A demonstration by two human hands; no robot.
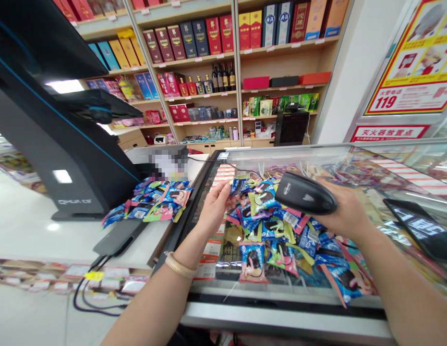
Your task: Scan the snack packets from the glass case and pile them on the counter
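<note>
In my right hand [344, 211] is a black handheld barcode scanner [304, 193], its head pointing left over a heap of small snack packets [277, 230] in blue, green and pink. My left hand [218, 206] pinches one blue snack packet [241, 185] at the heap's left edge, to the left of the scanner. The heap lies on a glass display counter [223, 288]. A smaller pile of similar packets [154, 199] sits on the white counter at the left, beside the black checkout terminal [79, 158].
A phone-like black device [421, 228] lies on the glass at the right. A flat grey box with cables [118, 238] rests on the white counter's edge. Behind stand shelves [205, 98] of boxes and bottles. Red-and-white signs [410, 101] hang at the right.
</note>
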